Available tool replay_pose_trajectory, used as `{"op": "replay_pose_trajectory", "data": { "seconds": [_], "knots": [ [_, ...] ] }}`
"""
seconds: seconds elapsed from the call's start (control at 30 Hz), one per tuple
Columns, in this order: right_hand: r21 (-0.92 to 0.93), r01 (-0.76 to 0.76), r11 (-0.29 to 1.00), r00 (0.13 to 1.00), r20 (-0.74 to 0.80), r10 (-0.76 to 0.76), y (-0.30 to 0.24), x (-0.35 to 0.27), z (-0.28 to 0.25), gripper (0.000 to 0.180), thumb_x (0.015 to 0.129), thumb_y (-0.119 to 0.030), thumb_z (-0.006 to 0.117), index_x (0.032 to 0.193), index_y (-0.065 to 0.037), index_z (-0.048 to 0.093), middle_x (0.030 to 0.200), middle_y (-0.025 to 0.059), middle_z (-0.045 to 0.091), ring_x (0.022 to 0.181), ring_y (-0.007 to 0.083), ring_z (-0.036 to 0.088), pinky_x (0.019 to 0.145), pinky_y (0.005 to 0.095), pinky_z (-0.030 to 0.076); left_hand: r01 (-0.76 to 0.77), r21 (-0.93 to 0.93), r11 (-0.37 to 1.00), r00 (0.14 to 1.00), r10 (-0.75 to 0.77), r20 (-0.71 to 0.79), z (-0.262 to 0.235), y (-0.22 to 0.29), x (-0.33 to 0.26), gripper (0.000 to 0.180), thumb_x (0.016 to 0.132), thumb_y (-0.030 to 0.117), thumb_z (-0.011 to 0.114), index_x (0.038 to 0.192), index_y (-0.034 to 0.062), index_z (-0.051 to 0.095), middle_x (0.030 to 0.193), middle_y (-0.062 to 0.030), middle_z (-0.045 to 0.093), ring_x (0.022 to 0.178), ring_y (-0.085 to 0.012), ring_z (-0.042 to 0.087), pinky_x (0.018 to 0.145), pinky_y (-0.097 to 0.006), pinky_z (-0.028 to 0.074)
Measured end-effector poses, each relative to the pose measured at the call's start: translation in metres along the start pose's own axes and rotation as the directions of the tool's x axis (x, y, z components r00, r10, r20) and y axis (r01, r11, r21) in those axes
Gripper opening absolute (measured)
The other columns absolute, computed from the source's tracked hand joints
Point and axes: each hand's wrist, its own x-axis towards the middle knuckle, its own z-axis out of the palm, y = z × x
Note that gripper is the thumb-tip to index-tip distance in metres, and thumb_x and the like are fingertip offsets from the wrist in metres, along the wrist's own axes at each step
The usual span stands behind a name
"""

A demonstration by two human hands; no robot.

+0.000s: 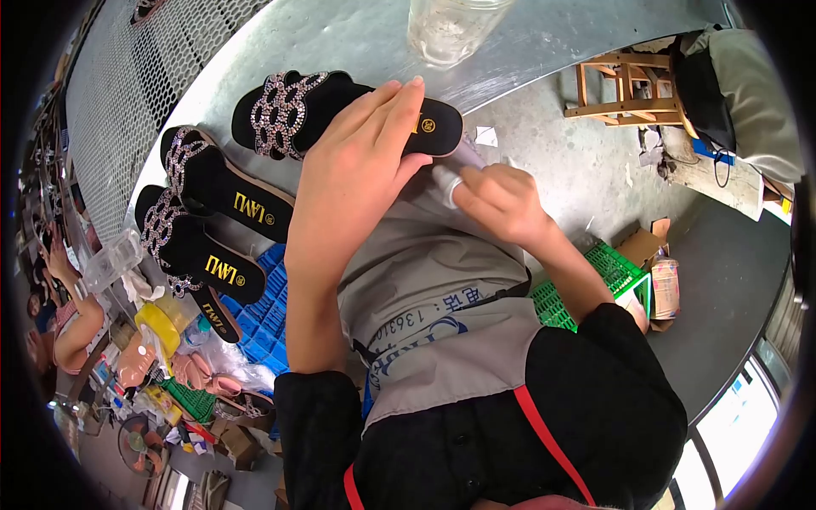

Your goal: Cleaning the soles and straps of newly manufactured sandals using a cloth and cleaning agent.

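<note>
A black slide sandal (340,95) with a glittery looped strap lies sideways across the bench edge, its heel toward the right. My left hand (361,140) lies over its footbed, fingers straight and together, thumb by the near edge, holding it. Just right of the heel, my right hand (501,200) is closed around a small white cloth (447,184), close to the sole's edge. Two matching sandals, one upper (242,191) and one lower (200,255), lie to the left with gold lettering on their insoles. Part of another black insole (216,314) shows below them.
A clear plastic cup (450,34) stands on the metal bench (340,38). Blue crates (265,319) sit below left, and a green basket (603,276) is at right. Farther off are a wooden stool (625,89), a seated person (752,93) and another person's arm (78,314).
</note>
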Motion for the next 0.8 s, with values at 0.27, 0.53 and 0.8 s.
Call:
{"op": "replay_pose_trajectory", "data": {
  "seconds": [0.27, 0.53, 0.8],
  "knots": [
    [-0.061, -0.005, 0.998, 0.998, -0.062, 0.001, 0.007, 0.016, 0.006, 0.043, 0.071, -0.006, 0.077, 0.113, -0.005, 0.075, 0.098, 0.0039, 0.065, 0.065, 0.0156, 0.059, 0.055, 0.0306, 0.050, -0.010, 0.010, 1.000, 0.999, 0.010, 0.035, -0.004, -0.001, 0.000, 0.069, 0.080, 0.008, 0.083, 0.145, 0.0083, 0.060, 0.134, -0.0134, 0.068, 0.123, -0.0318, 0.066, 0.102, -0.041, 0.054],
    [-0.045, -0.381, 0.923, 0.916, -0.152, 0.371, 0.014, -0.019, 0.006, 0.046, 0.079, 0.021, 0.062, 0.117, 0.000, 0.077, 0.103, 0.0125, 0.072, 0.077, 0.0249, 0.071, 0.067, 0.0316, 0.058, -0.015, 0.007, 1.000, 0.999, 0.015, 0.033, -0.004, -0.001, -0.001, 0.069, 0.080, 0.011, 0.084, 0.145, 0.0080, 0.059, 0.133, -0.0137, 0.069, 0.123, -0.0317, 0.065, 0.102, -0.041, 0.054],
    [0.063, -0.278, 0.959, 0.939, -0.194, 0.285, -0.002, -0.001, 0.023, 0.039, 0.073, 0.011, 0.067, 0.109, -0.002, 0.072, 0.102, 0.0109, 0.070, 0.071, 0.0264, 0.069, 0.060, 0.0363, 0.056, -0.012, -0.020, 1.000, 0.999, 0.013, 0.042, -0.004, 0.000, -0.002, 0.069, 0.082, 0.010, 0.082, 0.146, 0.0057, 0.057, 0.135, -0.0152, 0.067, 0.126, -0.0332, 0.064, 0.105, -0.042, 0.053]
  ]
}}
